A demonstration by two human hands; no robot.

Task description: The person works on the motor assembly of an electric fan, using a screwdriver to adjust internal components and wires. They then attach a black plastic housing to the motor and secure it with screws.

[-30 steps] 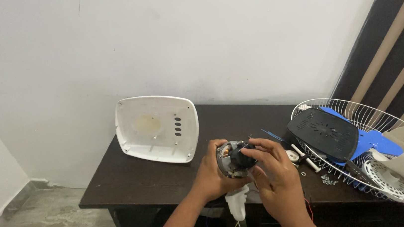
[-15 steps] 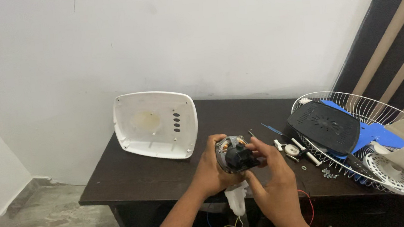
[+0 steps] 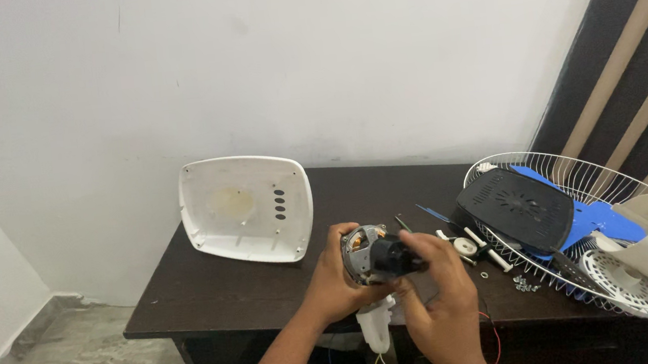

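inside wire guard (image 3: pixel 646 196), black cover (image 3: pixel 516 210)

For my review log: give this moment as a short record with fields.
setting: dark wooden table against a white wall
left hand: grips fan motor
right hand: on the motor's black front part
left of hands: white rear cover
right of hands: wire grille holding black cover, blue blade
loose parts: screws

Motor (image 3: pixel 372 253) between hands; cover (image 3: pixel 246 208) left, grille (image 3: pixel 621 183) right.
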